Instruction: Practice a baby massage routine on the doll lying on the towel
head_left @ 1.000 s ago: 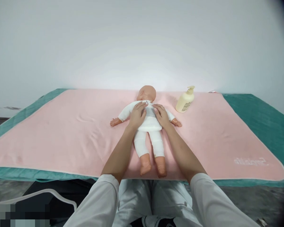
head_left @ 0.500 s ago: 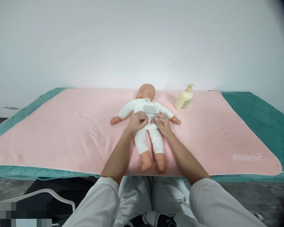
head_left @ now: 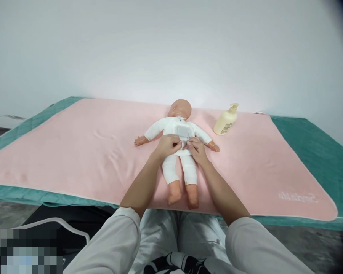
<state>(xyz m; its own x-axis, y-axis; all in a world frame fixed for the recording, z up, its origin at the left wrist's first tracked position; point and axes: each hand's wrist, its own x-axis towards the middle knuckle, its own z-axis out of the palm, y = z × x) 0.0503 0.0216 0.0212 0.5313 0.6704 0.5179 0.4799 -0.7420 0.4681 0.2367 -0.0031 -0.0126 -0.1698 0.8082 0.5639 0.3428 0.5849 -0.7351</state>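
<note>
A baby doll (head_left: 170, 165) with a white cloth body lies with its back up, its head away from me and its feet towards me. A pale rectangular panel (head_left: 183, 131) is set in its upper back. Just below that panel, my left hand (head_left: 169, 145) is closed, thumb and curled fingers pinching at the cloth of the lower back. Close beside it, my right hand (head_left: 197, 148) pinches the same cloth from the other side. The fold between the fingertips is small and partly hidden.
A cream pump bottle (head_left: 225, 121) stands right of the doll's head. Beneath everything is a pink mat (head_left: 254, 171) on a green quilted cover (head_left: 317, 140). A pale wall (head_left: 160, 49) rises behind. A white cable or tube (head_left: 57, 220) hangs at lower left.
The view has tilted slightly. Both hands stay on the doll's lower back; a gap now shows between the left thumb and forefinger.
</note>
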